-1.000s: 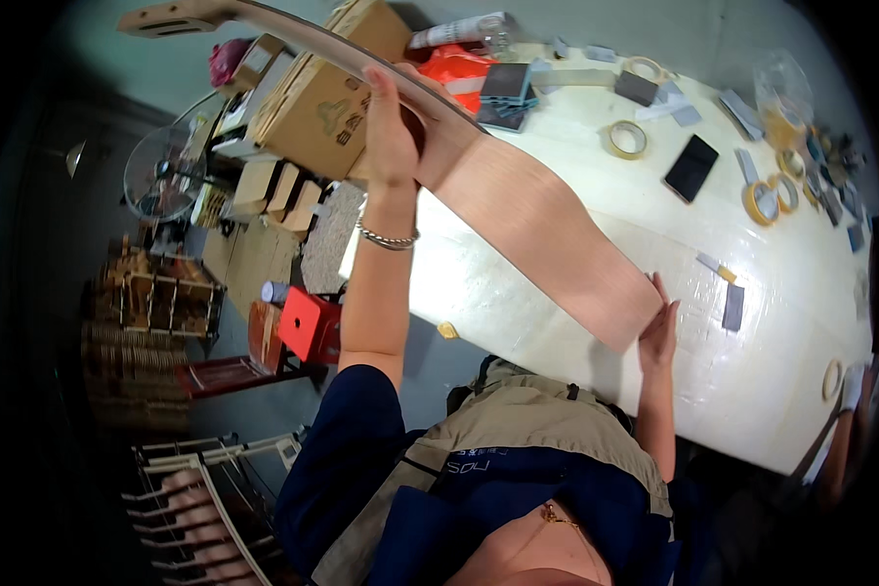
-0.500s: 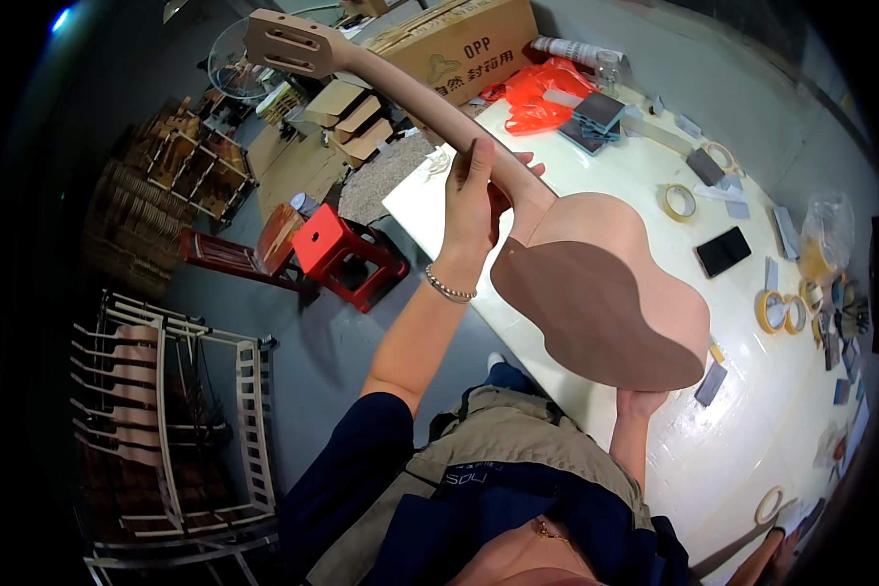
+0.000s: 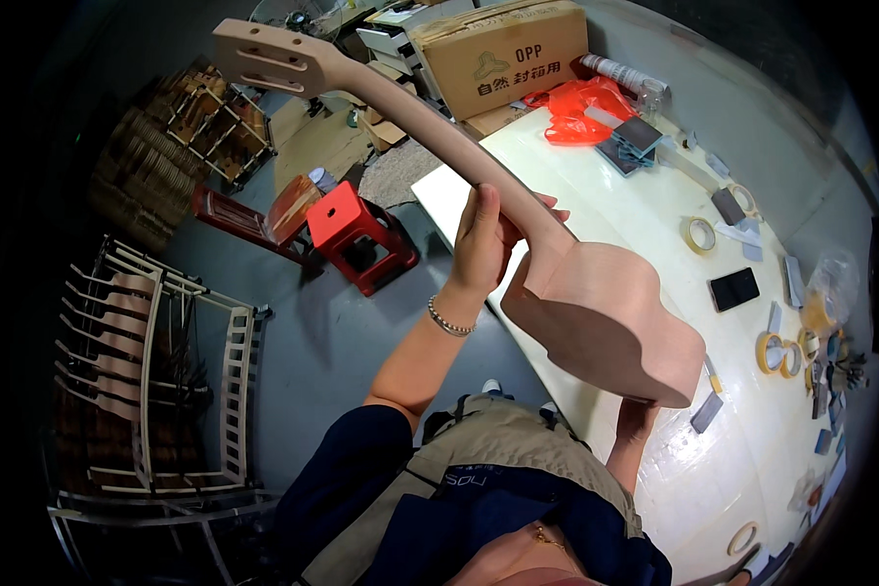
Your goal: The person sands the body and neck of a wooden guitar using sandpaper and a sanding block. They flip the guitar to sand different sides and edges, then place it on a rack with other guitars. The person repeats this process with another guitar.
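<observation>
An unpainted wooden ukulele (image 3: 610,303) is raised over the table's near edge, its slotted headstock (image 3: 269,59) at the upper left and its rounded body at the lower right. The curved side and part of one broad face show. My left hand (image 3: 483,239) wraps the neck close to the body, thumb on the near side and fingertips coming out beyond. Under the body's lower end, my right hand (image 3: 638,418) grips it; most of its fingers are hidden by the wood.
The white table (image 3: 674,469) carries tape rolls (image 3: 698,234), a black phone (image 3: 733,289), sanding blocks (image 3: 707,412) and a red plastic bag (image 3: 586,107). A cardboard box (image 3: 503,59) stands behind. At left are a red stool (image 3: 361,234), a wooden chair (image 3: 254,227) and a rack of ukulele bodies (image 3: 122,337).
The ukulele has rolled in my hands: more of its curved side shows and less of the broad face. Both hands keep their hold. The whole view has shifted slightly.
</observation>
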